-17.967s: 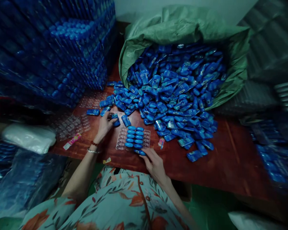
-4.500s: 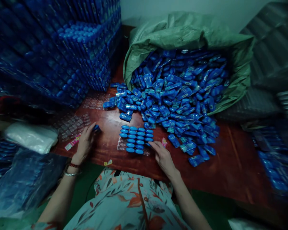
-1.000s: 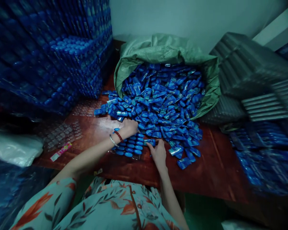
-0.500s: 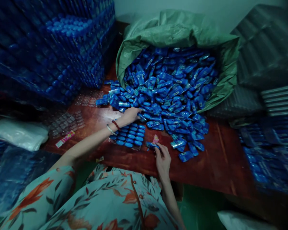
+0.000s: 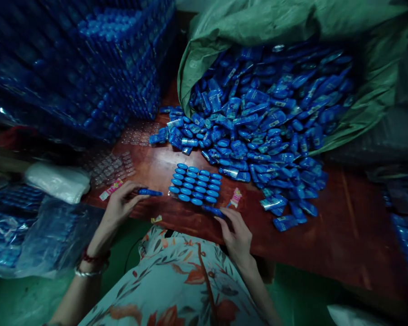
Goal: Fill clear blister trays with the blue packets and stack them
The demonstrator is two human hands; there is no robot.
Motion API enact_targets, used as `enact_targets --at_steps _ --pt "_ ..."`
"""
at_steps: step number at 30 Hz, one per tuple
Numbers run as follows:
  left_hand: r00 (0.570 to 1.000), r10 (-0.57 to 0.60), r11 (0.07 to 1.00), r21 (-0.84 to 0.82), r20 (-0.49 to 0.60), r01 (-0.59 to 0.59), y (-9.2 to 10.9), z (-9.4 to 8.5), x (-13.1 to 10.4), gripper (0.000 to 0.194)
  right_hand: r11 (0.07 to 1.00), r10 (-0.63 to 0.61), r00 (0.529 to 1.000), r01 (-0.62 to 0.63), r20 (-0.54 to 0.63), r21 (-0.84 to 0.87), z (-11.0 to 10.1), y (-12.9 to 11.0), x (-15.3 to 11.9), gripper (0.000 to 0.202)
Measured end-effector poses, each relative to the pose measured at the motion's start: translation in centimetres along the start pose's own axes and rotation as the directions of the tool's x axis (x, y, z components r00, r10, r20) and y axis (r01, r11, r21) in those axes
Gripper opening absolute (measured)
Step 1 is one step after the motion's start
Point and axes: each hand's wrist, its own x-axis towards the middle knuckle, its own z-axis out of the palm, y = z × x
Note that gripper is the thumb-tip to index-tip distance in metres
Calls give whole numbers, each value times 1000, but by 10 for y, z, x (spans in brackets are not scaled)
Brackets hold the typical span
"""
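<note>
On the table stands a clear tray of small blue bottles (image 5: 194,184), packed in rows with their oval ends up. Left of the tray, my left hand (image 5: 122,203) pinches a small blue bottle (image 5: 150,192) between thumb and fingers, its free end pointing at the tray. At the tray's near right corner, my right hand (image 5: 236,233) grips another blue bottle (image 5: 212,210), whose tip is close to the outermost row; whether it touches is unclear. A heap of loose blue bottles (image 5: 238,147) spills toward the tray.
A large green sack (image 5: 197,63) lies open behind the heap. Stacked blue packs (image 5: 122,68) rise at the back left. Clear empty trays (image 5: 112,168), a pink slip (image 5: 235,198) and a white plastic bundle (image 5: 59,182) lie about. The wooden table's (image 5: 326,240) front edge is near my body.
My left hand has moved from the heap back to the left of the tray, now with a blue bottle. My right hand has brought its bottle to the tray's corner. The view has shifted.
</note>
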Motion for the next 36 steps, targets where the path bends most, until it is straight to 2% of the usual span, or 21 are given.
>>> enact_targets --at_steps 2,3,6,8,10,12,14,15,18,21,23,26,31,33,36 --pt "999 47 999 5 17 -47 -2 16 -10 20 975 -206 974 212 94 -67 3 4 6 39" --pt "996 86 996 14 24 -86 -1 25 -12 17 958 -259 955 273 141 -89 4 7 8 44" --pt "975 218 972 77 39 -220 -1 46 -11 20 936 -294 926 329 237 -125 3 13 14 52" --pt "947 316 935 153 59 -321 -7 51 -8 28 938 -279 918 323 281 -124 0 13 17 54" --pt "892 432 867 213 132 -451 -16 52 -6 33 943 -264 912 311 313 -113 -3 11 19 55" --pt "814 545 782 228 201 -580 -28 50 -6 38 946 -257 909 305 327 -107 -5 7 21 55" --pt "755 620 721 226 213 -655 -38 50 -8 44 947 -252 907 303 336 -106 -6 2 24 53" --pt "742 638 706 229 206 -670 -42 51 -9 46 947 -251 905 304 344 -107 -6 0 25 52" --pt "739 639 705 222 214 -674 -47 57 -12 49 933 -259 892 330 370 -141 -4 -5 27 52" --pt "763 600 738 201 240 -644 -46 63 -11 52 905 -273 892 365 362 -219 -1 -6 25 51" --pt "777 576 752 209 255 -625 -41 64 -6 48 888 -281 894 380 349 -258 1 -6 23 50" --pt "774 562 739 243 294 -629 -30 59 8 35 870 -286 888 398 361 -290 1 -8 23 50" --pt "747 482 777 172 457 -606 -10 48 39 27 832 -185 852 401 490 -384 -1 -22 34 45" --pt "742 467 801 125 480 -585 -5 47 48 26 793 -137 831 418 539 -443 2 -32 39 43" --pt "778 427 852 85 462 -517 1 50 50 26 740 -76 796 448 600 -502 7 -43 47 40"
